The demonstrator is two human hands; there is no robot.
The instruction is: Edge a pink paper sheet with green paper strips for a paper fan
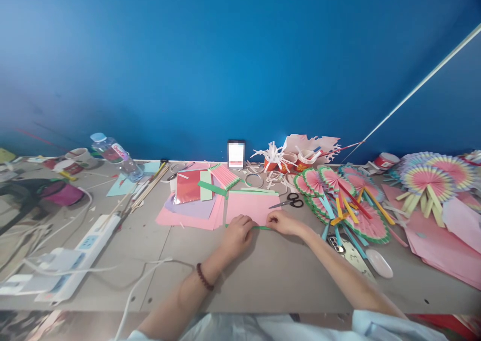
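A pink sheet of paper [248, 207] lies flat on the table, with a green strip [259, 227] along its near edge. Bent over the left part of that edge is my left hand [239, 233], fingers together and closed on the paper. My right hand [286, 222] pinches the same edge near its right corner. The fingertips partly cover the strip. Black-handled scissors [294, 201] rest just beyond my right hand, their blades reaching over the sheet. Pale green strips [259, 191] lie along the far edge.
Left are stacked coloured papers [169, 218], a power strip [84, 253] with loose cables and a tilted water bottle [118, 155]. Pleated paper fans [330, 183], a phone [351, 256] and a white mouse [379, 263] lie right. A screen [236, 154] stands against the blue wall.
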